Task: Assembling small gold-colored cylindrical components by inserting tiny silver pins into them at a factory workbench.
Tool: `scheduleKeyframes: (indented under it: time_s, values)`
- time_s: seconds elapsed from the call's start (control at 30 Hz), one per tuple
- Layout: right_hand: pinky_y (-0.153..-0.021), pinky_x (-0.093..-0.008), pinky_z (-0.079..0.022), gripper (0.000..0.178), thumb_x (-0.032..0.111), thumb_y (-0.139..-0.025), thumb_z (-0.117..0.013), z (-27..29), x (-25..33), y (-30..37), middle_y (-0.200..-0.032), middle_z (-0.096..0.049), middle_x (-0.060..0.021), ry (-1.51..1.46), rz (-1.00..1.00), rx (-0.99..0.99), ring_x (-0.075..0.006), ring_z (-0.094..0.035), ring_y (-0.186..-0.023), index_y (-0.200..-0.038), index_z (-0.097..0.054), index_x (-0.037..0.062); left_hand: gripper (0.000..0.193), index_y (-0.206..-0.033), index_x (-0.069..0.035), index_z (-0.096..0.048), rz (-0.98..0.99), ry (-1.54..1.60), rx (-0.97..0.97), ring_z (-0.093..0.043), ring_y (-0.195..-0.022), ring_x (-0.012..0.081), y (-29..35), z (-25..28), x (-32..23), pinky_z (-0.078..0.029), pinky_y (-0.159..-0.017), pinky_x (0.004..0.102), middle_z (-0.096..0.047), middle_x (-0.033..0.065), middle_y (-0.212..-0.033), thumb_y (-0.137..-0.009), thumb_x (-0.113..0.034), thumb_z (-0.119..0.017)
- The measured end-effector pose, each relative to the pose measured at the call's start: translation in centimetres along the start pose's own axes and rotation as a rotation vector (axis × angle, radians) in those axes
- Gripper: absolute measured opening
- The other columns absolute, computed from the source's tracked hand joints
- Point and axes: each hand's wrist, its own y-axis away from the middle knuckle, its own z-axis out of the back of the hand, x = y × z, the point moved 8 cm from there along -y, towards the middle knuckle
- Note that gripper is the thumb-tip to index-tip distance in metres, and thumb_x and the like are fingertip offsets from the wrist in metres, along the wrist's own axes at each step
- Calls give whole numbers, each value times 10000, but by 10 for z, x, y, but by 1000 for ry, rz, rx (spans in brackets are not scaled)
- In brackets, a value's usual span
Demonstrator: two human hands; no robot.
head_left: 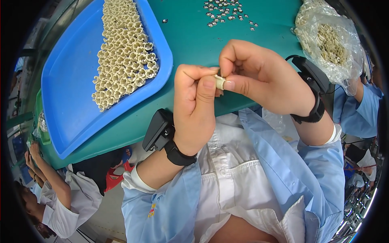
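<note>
Between my two hands, just over the near edge of the green table, is a small cream-coloured plastic cylinder (219, 82). My left hand (194, 101) pinches it from the left with thumb and forefinger. From the right, my right hand (263, 77) presses its thumb on the part's end, the forefinger bent down over the top. Whatever lies under the fingertips is too small to make out. A blue tray (69, 81) to the left carries many similar cream cylinders (121, 52), standing packed together along its right side.
Small shiny metal pieces (223, 12) lie scattered at the far side of the green table (186, 40). A clear plastic bag (328, 40) of cream parts sits at the far right. Another person (69, 198) works at the lower left; a blue sleeve (358, 109) shows at the right.
</note>
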Motion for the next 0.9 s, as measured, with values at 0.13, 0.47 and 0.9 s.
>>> scheduleKeyframes:
  time_s: [0.13, 0.47, 0.9]
  values:
    - [-628, -230, -427, 139, 48, -800, -594, 2, 8, 5, -814, -554, -38, 133, 222, -202, -104, -512, -698, -925, -549, 7, 168, -1005, -31, -411, -12, 111, 17, -467, -743, 82, -3, 0, 0, -411, -700, 229, -498, 34, -841, -935, -183, -397]
    - [-589, -262, -414, 237, 40, -677, -677, -6, 62, 10, -773, -570, -58, 842, 586, -318, -182, -539, -693, -899, -596, 34, 206, -1055, -30, -387, 105, 263, -66, -466, -799, 102, -1, -4, 1, -399, -747, 238, -492, 45, -872, -940, -201, -381]
    - [-636, -351, -464, 153, 116, -754, -580, -68, 98, -152, -744, -602, -169, 710, 586, 119, -300, -584, -693, -835, -600, -12, 156, -1043, -25, -405, 30, 250, 52, -479, -823, 90, -1, -8, 0, -404, -759, 229, -491, 42, -899, -895, -58, -444]
